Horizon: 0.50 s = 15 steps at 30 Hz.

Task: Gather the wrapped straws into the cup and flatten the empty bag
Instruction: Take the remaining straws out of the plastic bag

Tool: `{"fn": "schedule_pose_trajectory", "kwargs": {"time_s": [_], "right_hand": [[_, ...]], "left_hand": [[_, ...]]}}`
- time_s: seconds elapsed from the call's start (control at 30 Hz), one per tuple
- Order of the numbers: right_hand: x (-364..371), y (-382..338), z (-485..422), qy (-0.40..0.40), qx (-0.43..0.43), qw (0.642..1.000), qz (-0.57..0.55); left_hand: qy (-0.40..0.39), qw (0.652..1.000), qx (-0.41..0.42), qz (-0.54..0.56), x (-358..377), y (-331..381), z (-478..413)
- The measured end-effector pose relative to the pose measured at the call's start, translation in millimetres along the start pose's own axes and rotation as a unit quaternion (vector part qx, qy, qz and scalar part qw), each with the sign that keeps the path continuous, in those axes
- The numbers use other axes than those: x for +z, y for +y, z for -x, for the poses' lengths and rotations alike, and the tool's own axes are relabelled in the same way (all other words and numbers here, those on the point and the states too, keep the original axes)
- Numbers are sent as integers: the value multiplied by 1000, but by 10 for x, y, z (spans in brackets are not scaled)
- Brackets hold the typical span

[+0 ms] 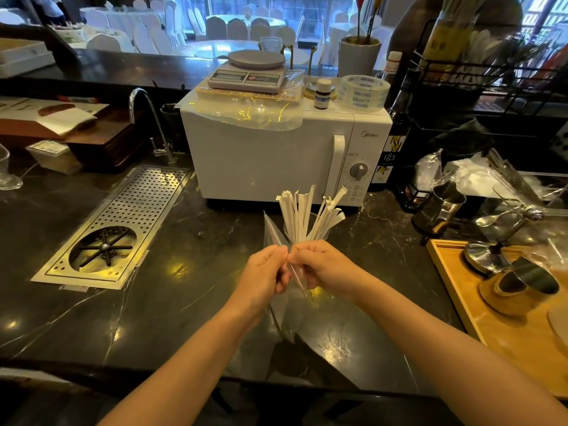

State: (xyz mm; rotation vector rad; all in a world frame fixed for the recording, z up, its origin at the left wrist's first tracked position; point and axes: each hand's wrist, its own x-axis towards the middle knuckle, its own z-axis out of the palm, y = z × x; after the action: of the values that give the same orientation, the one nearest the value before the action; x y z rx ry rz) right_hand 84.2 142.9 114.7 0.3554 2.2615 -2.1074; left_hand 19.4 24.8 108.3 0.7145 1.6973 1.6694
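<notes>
Several white paper-wrapped straws stand fanned out in a clear cup on the dark marble counter, just behind my hands. A clear empty plastic bag is pinched between both hands above the counter; its top sticks up to the left of the straws and its lower part hangs down towards the counter's front edge. My left hand and my right hand meet thumb to thumb, both closed on the bag. The cup is mostly hidden by my right hand.
A white microwave stands behind the cup, with a scale, a tape roll and a small bottle on top. A perforated metal drain tray and tap lie to the left. A wooden tray with metal cups sits at the right, with a dark bottle beyond.
</notes>
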Motion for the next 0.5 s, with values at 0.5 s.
{"fn": "schedule_pose_trajectory", "kwargs": {"time_s": [0.5], "right_hand": [[90,171,-24,39,-36,995,-81]], "left_hand": [[28,1000,13,-3,54,-83,4]]}}
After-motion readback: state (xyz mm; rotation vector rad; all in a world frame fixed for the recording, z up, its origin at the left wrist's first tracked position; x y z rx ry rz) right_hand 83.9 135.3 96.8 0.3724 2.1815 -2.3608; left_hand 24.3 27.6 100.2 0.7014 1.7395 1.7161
